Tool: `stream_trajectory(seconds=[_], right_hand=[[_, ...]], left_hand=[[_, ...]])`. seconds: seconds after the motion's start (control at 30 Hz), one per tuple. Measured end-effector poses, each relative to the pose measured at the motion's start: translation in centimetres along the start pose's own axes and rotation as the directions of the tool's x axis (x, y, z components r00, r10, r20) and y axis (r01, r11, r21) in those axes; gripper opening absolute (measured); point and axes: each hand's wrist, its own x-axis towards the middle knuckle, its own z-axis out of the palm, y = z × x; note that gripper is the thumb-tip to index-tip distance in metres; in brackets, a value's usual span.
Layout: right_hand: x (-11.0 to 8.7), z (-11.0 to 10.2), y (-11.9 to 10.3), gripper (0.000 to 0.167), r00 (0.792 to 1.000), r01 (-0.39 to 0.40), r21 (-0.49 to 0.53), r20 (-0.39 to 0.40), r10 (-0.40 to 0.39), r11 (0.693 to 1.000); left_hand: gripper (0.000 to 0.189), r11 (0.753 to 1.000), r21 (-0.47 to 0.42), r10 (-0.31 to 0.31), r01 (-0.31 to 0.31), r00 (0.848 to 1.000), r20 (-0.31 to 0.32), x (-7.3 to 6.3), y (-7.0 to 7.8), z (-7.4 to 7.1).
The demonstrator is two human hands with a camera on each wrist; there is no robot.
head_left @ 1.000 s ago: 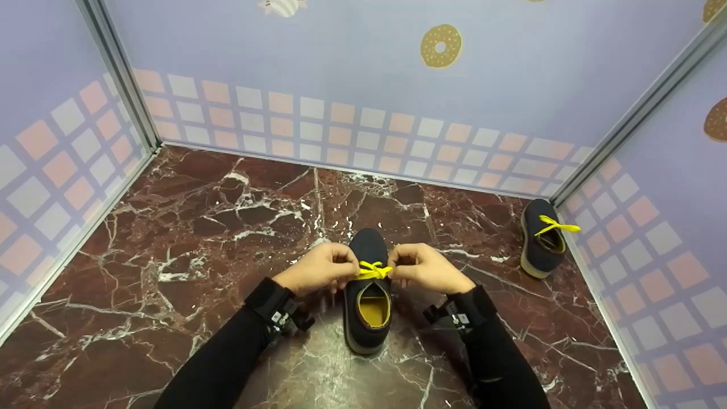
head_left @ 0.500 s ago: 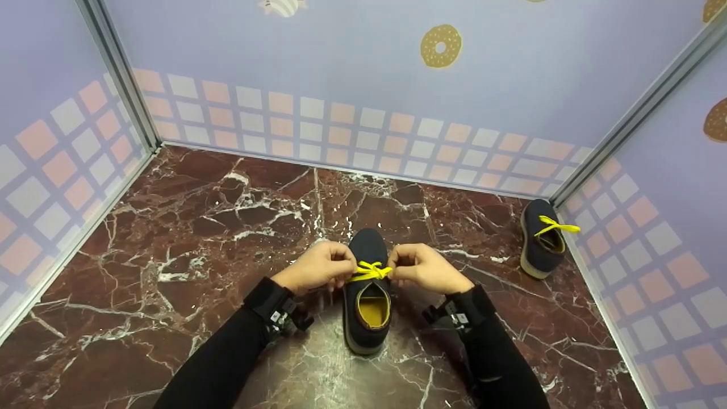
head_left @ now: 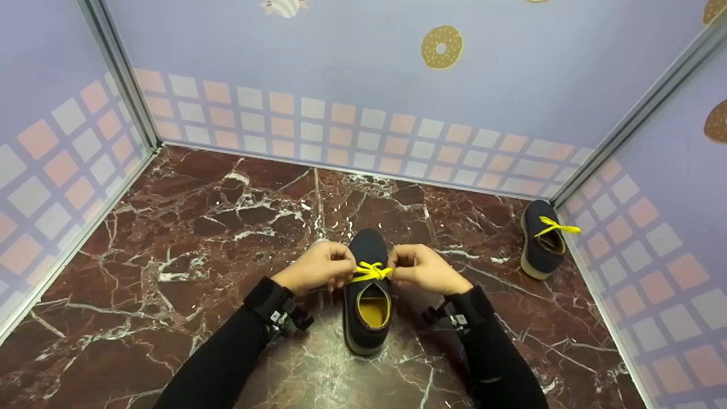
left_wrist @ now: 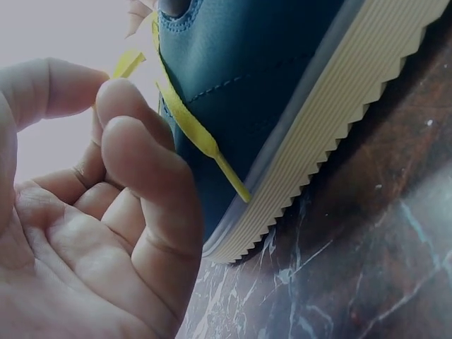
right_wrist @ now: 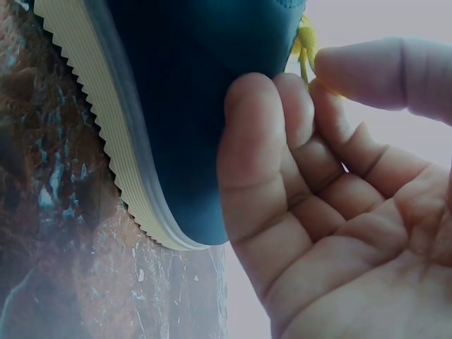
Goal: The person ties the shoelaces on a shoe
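A dark shoe (head_left: pixel 368 335) with a yellow insole stands on the floor between my hands, toe pointing away. Its yellow shoelace (head_left: pixel 372 271) is formed into a bow across the front of the opening. On the left side, my left hand (head_left: pixel 319 267) pinches a part of the lace between thumb and forefinger. From the other side, my right hand (head_left: pixel 426 268) pinches the lace likewise. In the left wrist view a loose lace end (left_wrist: pixel 205 141) hangs down the shoe's side. The right wrist view shows the ribbed pale sole (right_wrist: pixel 116 141) and the lace at my fingertips.
A second dark shoe (head_left: pixel 539 255) with a yellow bow stands at the right, near the corner of the walls. Brown marbled floor (head_left: pixel 227 227) surrounds both shoes. Patterned lilac walls (head_left: pixel 363 57) stand at the back and both sides.
My left hand has shifted slightly to the left, drawing the lace out on that side. My right hand has barely moved, and both shoes stay in place.
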Motion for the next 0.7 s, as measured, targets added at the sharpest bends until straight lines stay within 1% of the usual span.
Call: stream_trajectory(seconds=[0.13, 0.27, 0.37, 0.43, 0.57, 0.7], right_hand=[[0.01, 0.09, 0.05, 0.006, 1.0, -0.002, 0.015, 0.0, 0.002, 1.0], [-0.01, 0.13, 0.1, 0.004, 1.0, -0.012, 0.02, -0.001, 0.012, 1.0], [0.01, 0.14, 0.15, 0.006, 1.0, -0.014, 0.025, 0.001, 0.014, 1.0], [0.03, 0.12, 0.15, 0.007, 1.0, -0.013, 0.031, 0.002, 0.013, 0.999], [-0.03, 0.09, 0.03, 0.01, 1.0, -0.014, 0.039, 0.005, 0.014, 0.999], [-0.09, 0.02, -0.11, 0.013, 1.0, -0.017, 0.04, 0.005, 0.017, 0.999]], left_hand=[[0.007, 0.999, -0.036, 0.006, -0.005, 0.999, 0.032, 0.03, -0.07, 0.03], [0.018, 0.997, -0.077, 0.027, -0.021, 0.997, 0.076, -0.04, -0.05, 0.07], [0.025, 0.997, -0.072, 0.038, -0.031, 0.995, 0.087, -0.11, -0.03, 0.1], [0.024, 0.998, -0.054, 0.038, -0.033, 0.996, 0.079, -0.11, -0.04, 0.15], [0.02, 0.999, -0.012, 0.041, -0.041, 0.998, 0.041, 0.01, -0.18, 0.29], [0.018, 0.999, -0.012, 0.047, -0.047, 0.999, 0.013, 0.16, -0.37, 0.38]])
